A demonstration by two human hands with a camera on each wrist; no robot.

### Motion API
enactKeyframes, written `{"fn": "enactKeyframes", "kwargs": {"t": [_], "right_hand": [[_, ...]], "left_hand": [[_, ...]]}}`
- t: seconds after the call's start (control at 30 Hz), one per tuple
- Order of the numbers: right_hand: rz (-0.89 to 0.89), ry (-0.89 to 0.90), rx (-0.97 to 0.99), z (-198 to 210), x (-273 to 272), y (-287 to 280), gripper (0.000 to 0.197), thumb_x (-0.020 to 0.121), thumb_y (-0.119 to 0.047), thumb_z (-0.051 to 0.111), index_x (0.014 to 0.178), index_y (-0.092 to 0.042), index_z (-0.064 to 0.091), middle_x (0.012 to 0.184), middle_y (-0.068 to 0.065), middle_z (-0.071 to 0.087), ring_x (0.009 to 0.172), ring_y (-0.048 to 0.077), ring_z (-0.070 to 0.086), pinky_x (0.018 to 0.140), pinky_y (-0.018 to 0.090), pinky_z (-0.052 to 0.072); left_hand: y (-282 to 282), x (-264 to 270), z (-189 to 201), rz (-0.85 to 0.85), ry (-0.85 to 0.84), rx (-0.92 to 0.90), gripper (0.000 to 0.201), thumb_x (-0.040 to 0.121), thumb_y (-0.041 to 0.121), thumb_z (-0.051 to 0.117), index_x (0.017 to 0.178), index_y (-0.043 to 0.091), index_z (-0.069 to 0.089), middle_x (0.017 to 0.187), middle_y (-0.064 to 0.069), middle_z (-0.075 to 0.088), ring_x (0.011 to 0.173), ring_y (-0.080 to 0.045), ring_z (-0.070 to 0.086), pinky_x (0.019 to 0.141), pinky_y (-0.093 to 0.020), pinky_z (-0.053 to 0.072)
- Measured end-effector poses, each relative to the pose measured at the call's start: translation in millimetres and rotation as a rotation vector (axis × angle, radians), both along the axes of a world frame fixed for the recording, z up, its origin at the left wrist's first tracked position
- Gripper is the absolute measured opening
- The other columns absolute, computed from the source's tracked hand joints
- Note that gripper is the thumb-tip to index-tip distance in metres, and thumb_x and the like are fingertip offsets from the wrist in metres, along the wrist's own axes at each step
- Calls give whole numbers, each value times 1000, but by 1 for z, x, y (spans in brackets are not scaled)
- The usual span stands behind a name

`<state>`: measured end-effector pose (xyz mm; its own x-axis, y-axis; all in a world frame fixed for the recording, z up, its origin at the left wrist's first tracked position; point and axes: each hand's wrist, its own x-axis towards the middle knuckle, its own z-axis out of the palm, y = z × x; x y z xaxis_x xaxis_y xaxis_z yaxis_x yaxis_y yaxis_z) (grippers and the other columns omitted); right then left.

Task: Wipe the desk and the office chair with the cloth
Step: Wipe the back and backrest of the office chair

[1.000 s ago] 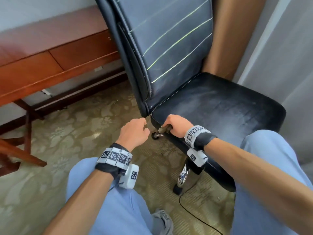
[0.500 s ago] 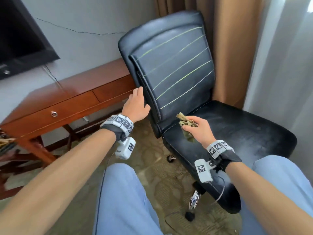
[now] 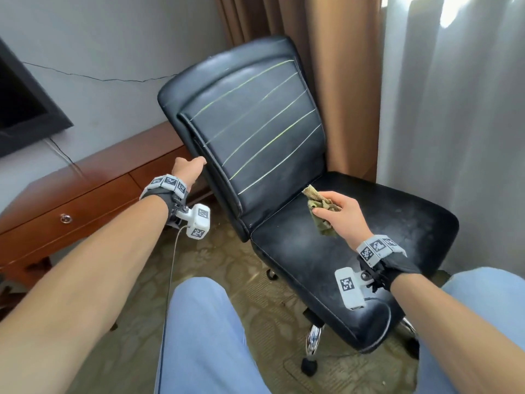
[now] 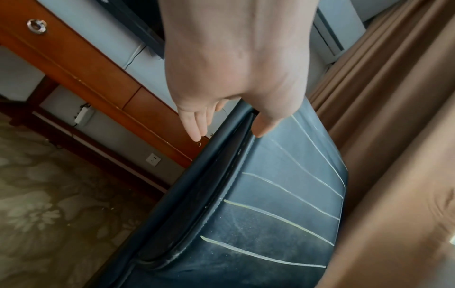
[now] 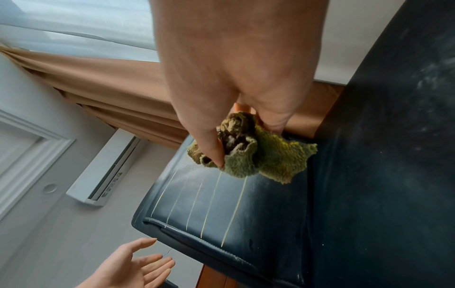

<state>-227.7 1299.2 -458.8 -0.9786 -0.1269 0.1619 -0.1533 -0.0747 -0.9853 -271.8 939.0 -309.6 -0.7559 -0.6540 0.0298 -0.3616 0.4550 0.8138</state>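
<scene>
Both hands up off chair base since 1 s ago.
L hand (image 3: 189, 169) fingers straight, by chair (image 3: 326, 251) backrest edge; R hand (image 3: 342, 216) clamps crumpled cloth (image 3: 319, 204) over seat. No readable writing.

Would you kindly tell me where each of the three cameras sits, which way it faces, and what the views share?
Head: worn on the head, facing forward and down at the office chair; both forearms, both hands and the knees show.
Left wrist: looks along the open left hand at the chair's backrest edge and the desk.
Right wrist: looks along the right hand gripping the cloth.
Shared: the striped backrest shows in all three; the left hand too.
</scene>
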Motion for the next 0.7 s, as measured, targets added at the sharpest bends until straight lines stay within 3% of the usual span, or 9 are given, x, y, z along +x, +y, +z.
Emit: {"fn": "enactKeyframes", "kwargs": {"t": [0.13,0.2,0.3,0.43,0.53,0.63,0.7], "right_hand": [[-10,30,59,-6,0,8,32,85,-2,78,111,-19,78,97,-5,77,84,2,67,84,21,53],[-5,41,72,-8,-1,9,32,84,-2,78,111,-19,78,101,-4,77,88,4,69,88,23,54],[-1,52,94,-12,-5,11,31,85,-5,79,110,-22,78,101,-5,77,94,10,71,89,26,55],[-4,47,92,-14,-7,15,30,86,-5,78,109,-24,78,99,-6,77,93,8,70,89,27,55],[-6,47,87,-14,-10,16,31,85,-6,79,109,-26,78,99,-9,77,96,11,71,90,28,56],[-16,46,71,-14,-11,16,31,85,-6,79,111,-24,78,100,-8,77,98,12,72,90,28,56],[-20,47,56,-11,-12,16,31,86,-6,79,112,-22,78,102,-7,77,97,10,71,88,25,56]], "left_hand": [[7,-7,-7,-33,56,97,67,94,30,63,149,2,38,148,-14,47,126,-27,53,97,-37,47],[13,-9,-7,-43,68,98,70,93,28,64,152,4,36,151,-10,45,132,-26,50,104,-38,46],[15,-16,-6,-42,96,84,81,84,31,68,155,9,34,153,-7,43,137,-26,46,116,-46,41],[13,-23,-3,11,104,91,93,65,43,70,144,8,39,149,-12,46,132,-30,51,113,-47,44],[18,-19,-2,37,107,110,98,72,41,76,151,4,31,155,-13,39,137,-31,45,115,-44,39],[6,-25,-12,-11,98,177,108,55,54,77,147,7,42,149,-8,49,132,-25,51,113,-43,41],[0,-29,-19,-23,114,226,108,55,53,78,148,10,42,150,-4,47,131,-22,50,111,-42,41]]}}
